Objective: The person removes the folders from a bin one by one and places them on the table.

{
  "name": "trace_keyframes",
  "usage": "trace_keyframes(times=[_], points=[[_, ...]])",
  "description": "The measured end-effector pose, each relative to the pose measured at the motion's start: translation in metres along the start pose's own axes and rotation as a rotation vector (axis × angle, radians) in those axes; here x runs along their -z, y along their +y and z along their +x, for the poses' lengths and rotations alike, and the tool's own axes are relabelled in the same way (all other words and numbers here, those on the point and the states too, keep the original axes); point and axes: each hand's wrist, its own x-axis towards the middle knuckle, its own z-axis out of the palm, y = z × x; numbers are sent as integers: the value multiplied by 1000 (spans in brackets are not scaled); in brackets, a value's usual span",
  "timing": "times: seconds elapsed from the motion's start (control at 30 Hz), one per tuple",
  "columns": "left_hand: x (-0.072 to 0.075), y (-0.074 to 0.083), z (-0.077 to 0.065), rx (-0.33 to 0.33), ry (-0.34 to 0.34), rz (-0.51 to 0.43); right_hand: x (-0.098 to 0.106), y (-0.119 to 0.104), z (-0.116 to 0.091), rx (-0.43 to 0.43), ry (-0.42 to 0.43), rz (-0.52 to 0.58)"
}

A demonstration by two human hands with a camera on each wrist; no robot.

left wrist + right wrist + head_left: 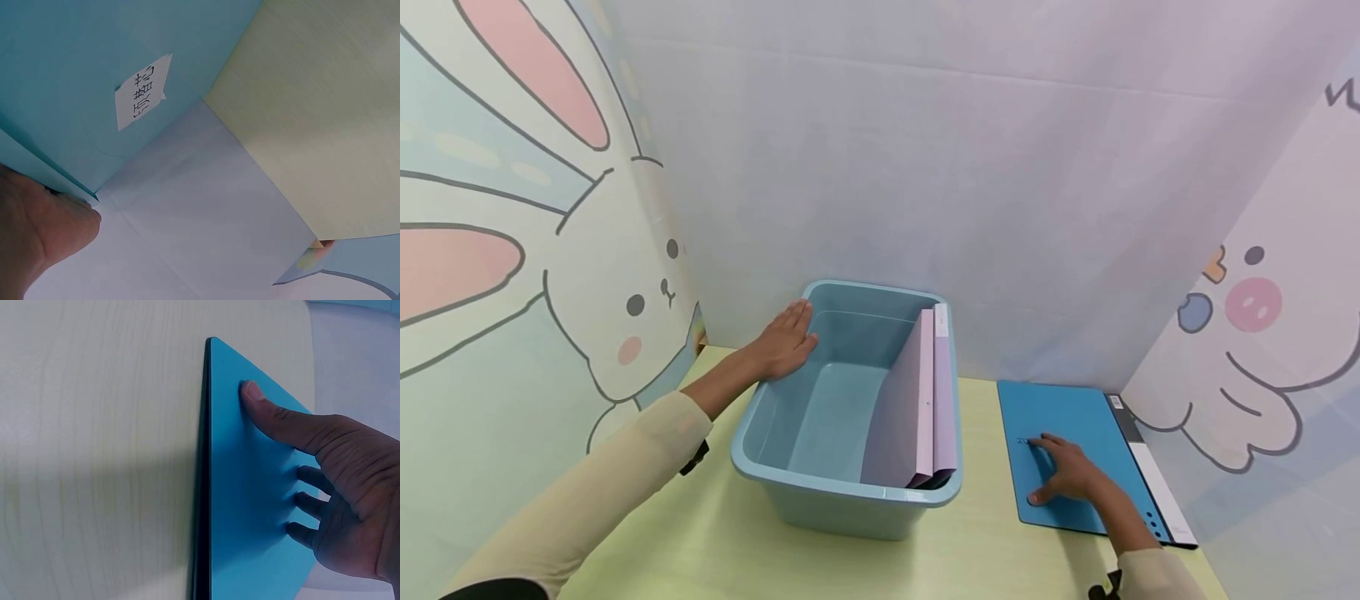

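Observation:
A light blue plastic bin (842, 492) stands on the table, and my left hand (784, 342) rests on its left rim with fingers extended. In the left wrist view, part of that hand (56, 225) is beside the rim, near a white handwritten label (142, 92) on the bin's outer wall. Two purple file folders (904, 400) stand upright along the bin's right side. To the right lies a blue file folder (1060, 417). My right hand (1071, 475) is over it, thumb and fingertips spread on its cover (250, 500).
A dark and white spine edge (1157, 483) shows along the blue folder's right side. The pale yellow table (985, 550) meets a plain back curtain (970, 208). Cartoon-printed panels (617, 317) stand close on the left and right.

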Motion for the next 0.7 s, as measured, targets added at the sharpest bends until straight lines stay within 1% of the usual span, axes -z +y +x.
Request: trace_keyframes(times=[0.1,0.37,0.53,0.7], points=[[0,0,0,1,-5,0,3,-1,1,21,9,-10],[0,1,1,7,-12,8,19,-8,2,73,73,-1],[0,1,1,2,-13,3,33,-17,5,132,114,-7],[1,0,1,1,-21,-4,48,-30,10,173,141,-15]])
